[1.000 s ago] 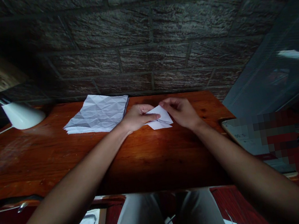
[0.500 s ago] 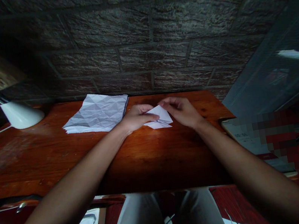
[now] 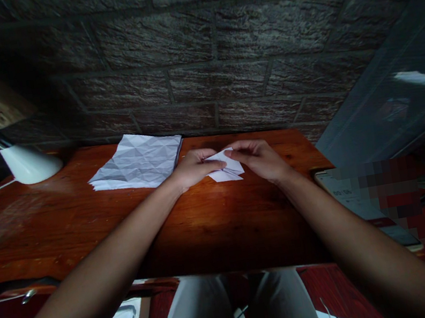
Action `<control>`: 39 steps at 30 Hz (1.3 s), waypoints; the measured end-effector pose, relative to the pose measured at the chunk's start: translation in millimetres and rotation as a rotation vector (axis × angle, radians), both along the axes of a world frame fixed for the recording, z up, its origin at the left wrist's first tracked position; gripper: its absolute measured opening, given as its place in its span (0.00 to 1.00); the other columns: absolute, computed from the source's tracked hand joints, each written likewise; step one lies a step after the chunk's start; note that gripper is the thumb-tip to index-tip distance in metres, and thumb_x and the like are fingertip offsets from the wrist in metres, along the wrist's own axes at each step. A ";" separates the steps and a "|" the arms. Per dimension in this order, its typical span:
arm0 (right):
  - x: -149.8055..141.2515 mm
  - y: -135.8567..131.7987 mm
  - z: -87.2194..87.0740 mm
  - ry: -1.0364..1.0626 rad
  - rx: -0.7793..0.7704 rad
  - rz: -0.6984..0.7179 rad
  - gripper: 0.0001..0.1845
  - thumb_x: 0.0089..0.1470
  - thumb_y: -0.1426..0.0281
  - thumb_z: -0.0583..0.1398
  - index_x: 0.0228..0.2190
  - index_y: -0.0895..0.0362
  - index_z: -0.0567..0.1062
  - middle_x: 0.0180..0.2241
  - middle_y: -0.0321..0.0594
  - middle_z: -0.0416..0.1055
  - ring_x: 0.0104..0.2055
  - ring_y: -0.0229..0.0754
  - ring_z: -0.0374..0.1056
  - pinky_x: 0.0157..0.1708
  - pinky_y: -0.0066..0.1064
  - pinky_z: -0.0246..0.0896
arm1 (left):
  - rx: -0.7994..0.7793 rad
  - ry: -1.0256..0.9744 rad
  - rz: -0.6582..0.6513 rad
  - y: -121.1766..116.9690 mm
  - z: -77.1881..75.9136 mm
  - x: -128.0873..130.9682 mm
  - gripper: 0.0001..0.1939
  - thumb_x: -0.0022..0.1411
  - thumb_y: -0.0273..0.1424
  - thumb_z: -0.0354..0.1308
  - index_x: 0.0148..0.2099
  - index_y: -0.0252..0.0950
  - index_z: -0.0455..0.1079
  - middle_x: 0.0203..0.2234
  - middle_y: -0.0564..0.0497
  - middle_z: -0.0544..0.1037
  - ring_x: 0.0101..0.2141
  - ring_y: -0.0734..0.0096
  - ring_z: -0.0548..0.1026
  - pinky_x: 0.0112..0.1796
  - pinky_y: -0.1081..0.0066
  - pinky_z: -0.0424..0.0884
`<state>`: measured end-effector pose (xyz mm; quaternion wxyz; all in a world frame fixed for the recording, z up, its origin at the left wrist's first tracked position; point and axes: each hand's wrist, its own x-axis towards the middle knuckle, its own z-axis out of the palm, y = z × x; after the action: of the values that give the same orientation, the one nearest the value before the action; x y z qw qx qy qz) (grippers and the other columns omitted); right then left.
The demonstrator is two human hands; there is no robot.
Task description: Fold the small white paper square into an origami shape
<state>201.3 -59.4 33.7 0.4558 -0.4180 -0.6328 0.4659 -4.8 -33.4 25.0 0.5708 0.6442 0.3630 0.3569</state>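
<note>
A small piece of folded white paper [image 3: 226, 174] is held between my two hands above the wooden table. My left hand [image 3: 196, 168] grips its left side, the thumb lying across the top and the fingers mostly hidden behind. At the paper's upper right corner, my right hand [image 3: 256, 158] pinches the edge between thumb and fingers. Layered flaps with pointed ends stick out at the lower right of the paper. Left of my hands lies a stack of creased white sheets [image 3: 135, 161], marked with a grid of triangular folds.
The wooden table [image 3: 65, 227] runs up to a dark brick wall [image 3: 192, 86]. A lamp with a white base [image 3: 32, 163] stands at the back left. A phone-like device [image 3: 345, 196], partly blurred out, sits by the right edge, near my right forearm.
My right thumb has shifted left onto the front of the paper's upper corner, where it was at the edge. The paper's top corner sits slightly lower. My left hand keeps its hold.
</note>
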 end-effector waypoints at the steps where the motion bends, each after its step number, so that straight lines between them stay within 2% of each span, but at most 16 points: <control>1: -0.4 -0.1 0.0 0.003 0.008 -0.002 0.18 0.49 0.52 0.73 0.36 0.53 0.86 0.35 0.37 0.84 0.34 0.41 0.74 0.39 0.34 0.70 | 0.012 0.003 0.007 0.6 -0.8 0.0 0.11 0.50 0.34 0.73 0.34 0.33 0.80 0.28 0.52 0.81 0.29 0.73 0.75 0.33 0.73 0.66; 10: -2.5 -0.1 0.4 0.024 0.051 0.017 0.21 0.52 0.48 0.72 0.37 0.51 0.87 0.37 0.37 0.84 0.38 0.42 0.74 0.41 0.34 0.70 | 0.045 -0.035 0.041 -0.4 -0.3 1.3 0.16 0.50 0.40 0.75 0.35 0.33 0.81 0.30 0.50 0.83 0.31 0.71 0.76 0.35 0.70 0.67; 18: -1.2 1.8 -2.7 -0.008 0.086 -0.008 0.19 0.53 0.51 0.71 0.38 0.52 0.87 0.38 0.37 0.85 0.39 0.43 0.75 0.44 0.36 0.70 | 0.041 -0.025 0.036 0.7 -1.8 0.8 0.15 0.50 0.40 0.74 0.33 0.34 0.79 0.27 0.53 0.81 0.29 0.73 0.74 0.33 0.72 0.64; 24: -2.2 2.7 -4.0 0.029 0.085 -0.033 0.20 0.49 0.51 0.73 0.36 0.52 0.86 0.37 0.38 0.85 0.38 0.43 0.76 0.44 0.36 0.70 | 0.173 -0.053 0.049 1.1 -1.6 3.3 0.18 0.58 0.46 0.71 0.35 0.34 0.80 0.28 0.52 0.81 0.29 0.74 0.74 0.33 0.72 0.66; 28: -2.6 3.8 -5.8 0.075 0.066 -0.084 0.20 0.47 0.53 0.75 0.38 0.51 0.86 0.40 0.39 0.85 0.39 0.43 0.77 0.46 0.38 0.72 | 0.189 -0.100 0.043 3.3 -3.4 3.0 0.20 0.56 0.46 0.73 0.42 0.34 0.81 0.34 0.49 0.86 0.33 0.70 0.79 0.37 0.70 0.71; 34: -3.4 3.9 -7.3 0.107 0.044 -0.093 0.20 0.45 0.56 0.76 0.39 0.52 0.86 0.39 0.39 0.85 0.39 0.43 0.78 0.47 0.39 0.73 | 0.148 -0.125 0.049 4.6 -3.7 0.7 0.21 0.53 0.44 0.76 0.41 0.33 0.83 0.38 0.46 0.87 0.36 0.67 0.82 0.41 0.68 0.75; 39: -4.3 3.7 -5.7 0.131 0.020 -0.066 0.22 0.41 0.55 0.78 0.36 0.53 0.86 0.39 0.39 0.86 0.39 0.43 0.78 0.46 0.38 0.74 | 0.137 -0.187 0.076 5.9 -4.7 0.5 0.22 0.51 0.37 0.77 0.47 0.34 0.82 0.32 0.50 0.87 0.30 0.72 0.80 0.34 0.72 0.71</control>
<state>197.0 -55.6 28.0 0.5155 -0.4027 -0.5922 0.4705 -4.2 -27.5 20.2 0.5429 0.6315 0.3070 0.4607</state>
